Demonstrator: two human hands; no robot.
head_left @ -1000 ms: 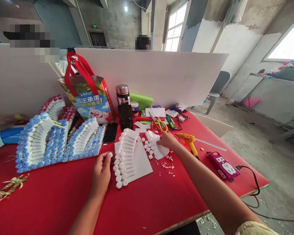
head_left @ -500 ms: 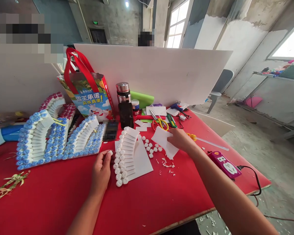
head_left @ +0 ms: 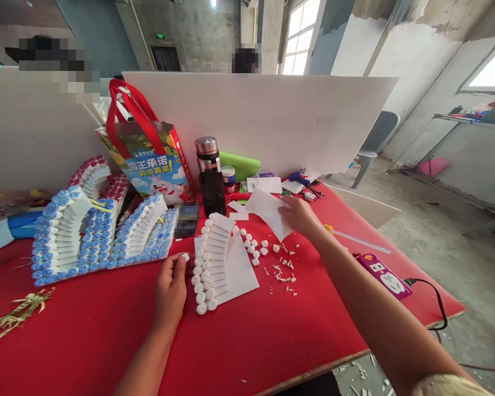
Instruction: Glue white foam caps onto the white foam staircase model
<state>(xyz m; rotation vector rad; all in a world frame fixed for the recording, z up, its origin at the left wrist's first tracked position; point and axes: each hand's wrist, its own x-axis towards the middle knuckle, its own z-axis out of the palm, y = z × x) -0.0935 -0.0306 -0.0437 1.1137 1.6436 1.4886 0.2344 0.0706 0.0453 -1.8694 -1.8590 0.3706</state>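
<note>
My left hand [head_left: 171,289] rests on the red table [head_left: 107,330] and pinches a small white foam cap [head_left: 185,257] beside a white foam staircase model [head_left: 216,258]. That model's left edge is lined with several white caps. My right hand [head_left: 301,214] is raised over the table and grips a stack of white foam sheets [head_left: 268,209]. Below it lie several loose white caps [head_left: 253,248] and foam scraps [head_left: 282,272].
Blue-capped staircase models [head_left: 99,236] stand at left, with a red-handled printed bag [head_left: 148,159], a flask [head_left: 208,165] and a phone [head_left: 187,219] behind. A purple power strip [head_left: 383,275] lies at right. White boards [head_left: 264,121] wall the table's far side.
My right hand has lifted the white foam sheets off the table and carried them up and back, over the scissors and glue gun. My left hand has stayed put with its cap.
</note>
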